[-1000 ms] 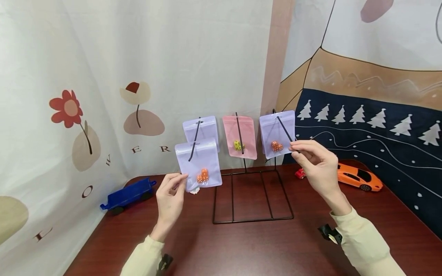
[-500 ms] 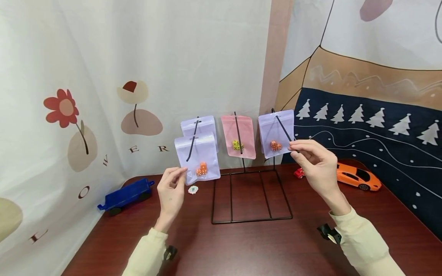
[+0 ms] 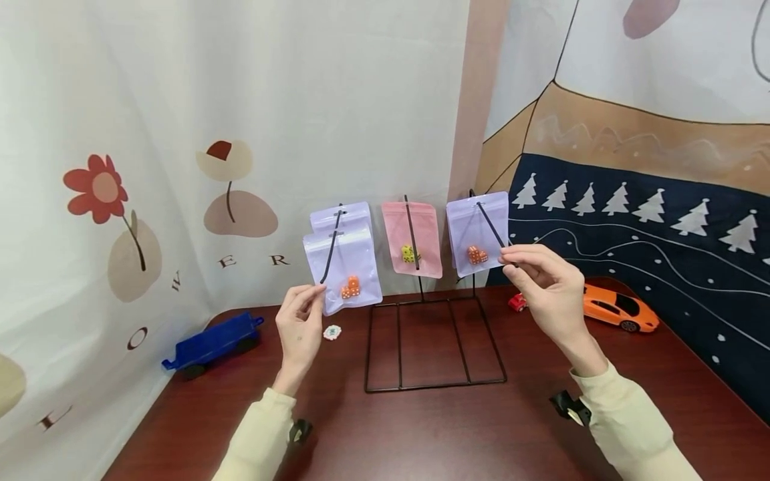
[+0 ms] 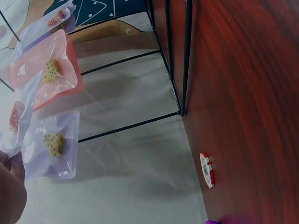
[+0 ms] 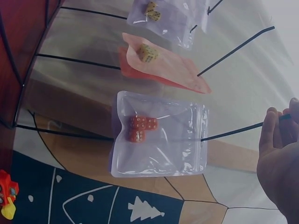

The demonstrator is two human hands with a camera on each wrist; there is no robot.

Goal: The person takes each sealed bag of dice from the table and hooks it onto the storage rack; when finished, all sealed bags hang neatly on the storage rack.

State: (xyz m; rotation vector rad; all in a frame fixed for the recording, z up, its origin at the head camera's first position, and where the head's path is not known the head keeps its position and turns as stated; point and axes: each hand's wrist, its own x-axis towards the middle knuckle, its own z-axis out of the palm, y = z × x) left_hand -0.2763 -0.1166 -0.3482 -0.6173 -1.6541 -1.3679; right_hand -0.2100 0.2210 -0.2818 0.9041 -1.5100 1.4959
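My left hand (image 3: 299, 333) pinches the lower left corner of a purple zip bag (image 3: 325, 257) with orange dice (image 3: 350, 287) inside. The left hook (image 3: 329, 257) of a black wire display rack (image 3: 436, 387) appears to run through that bag's hole. Behind it, on the same hook, hangs another purple bag (image 4: 67, 163) with yellow dice. My right hand (image 3: 550, 290) pinches the end of the right hook (image 5: 236, 133). Purple bags, the front one (image 5: 177, 154) holding orange-red dice, hang there. A pink bag (image 3: 394, 227) with yellow dice hangs on the middle hook.
A white poker chip (image 3: 332, 332) lies on the brown table (image 3: 433, 434) left of the rack. A blue toy trailer (image 3: 213, 344) stands at the left, an orange toy car (image 3: 619, 307) and a small red toy (image 3: 517, 302) at the right. A printed curtain (image 3: 337, 100) closes off the back.
My left hand has raised the front purple bag and slid it farther back along the left hook, nearer the bag behind it. The right hand keeps its hold on the right hook.
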